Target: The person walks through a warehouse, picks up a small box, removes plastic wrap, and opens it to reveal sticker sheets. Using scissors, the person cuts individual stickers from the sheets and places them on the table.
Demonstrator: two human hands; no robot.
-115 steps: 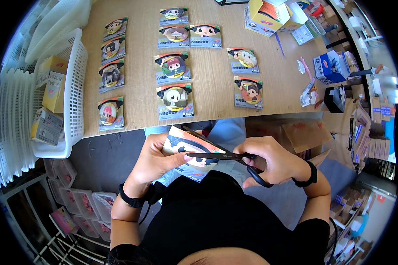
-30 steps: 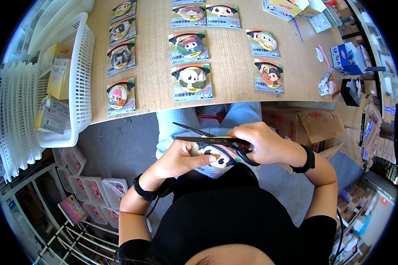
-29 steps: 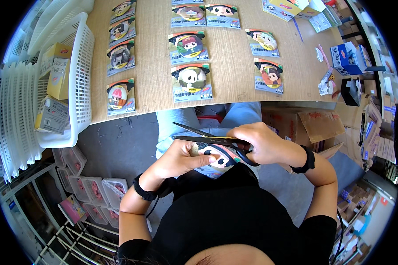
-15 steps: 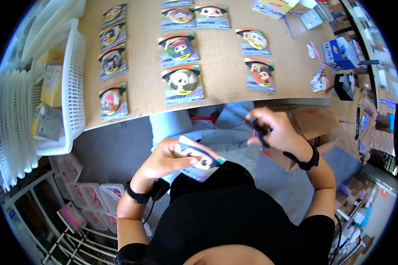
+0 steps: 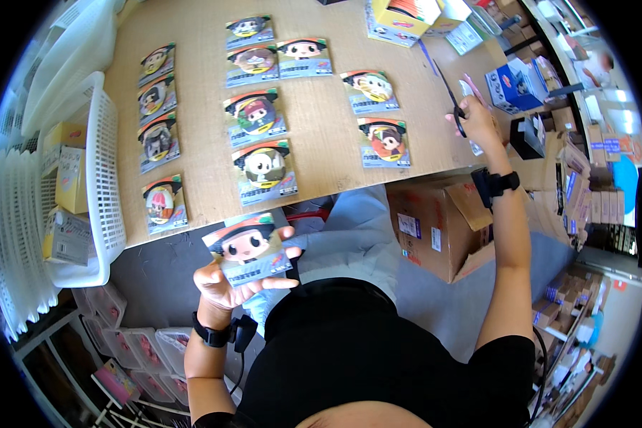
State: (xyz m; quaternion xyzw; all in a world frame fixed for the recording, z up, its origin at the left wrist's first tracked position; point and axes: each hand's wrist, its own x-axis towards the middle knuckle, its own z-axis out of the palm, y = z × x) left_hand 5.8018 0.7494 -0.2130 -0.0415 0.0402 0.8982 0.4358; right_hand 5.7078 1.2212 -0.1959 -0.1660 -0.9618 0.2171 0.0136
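My left hand (image 5: pixel 222 287) holds a flat cartoon-character packet (image 5: pixel 244 246) between thumb and fingers, its printed front turned up, just off the table's near edge. At the table's right side, my right hand (image 5: pixel 483 128) is closed on a pair of black-handled scissors (image 5: pixel 446 84), whose blades point away over the tabletop. Similar packets lie face up in groups: a left column (image 5: pixel 157 143), a middle group (image 5: pixel 255 118) and a right pair (image 5: pixel 384 144). A crumpled scrap of wrapper (image 5: pixel 471 89) is beside my right hand, partly hidden by it.
On the left stands a white plastic basket (image 5: pixel 107 171) with small boxes inside. Yellow display boxes (image 5: pixel 399 25), a blue box (image 5: pixel 517 85) and a black box (image 5: pixel 528 137) stand at the right. Below the table edge sits an open brown carton (image 5: pixel 428 228).
My right hand has moved with the scissors from over my lap to the table's right side. The packet in my left hand has shifted left and now shows its front upright.
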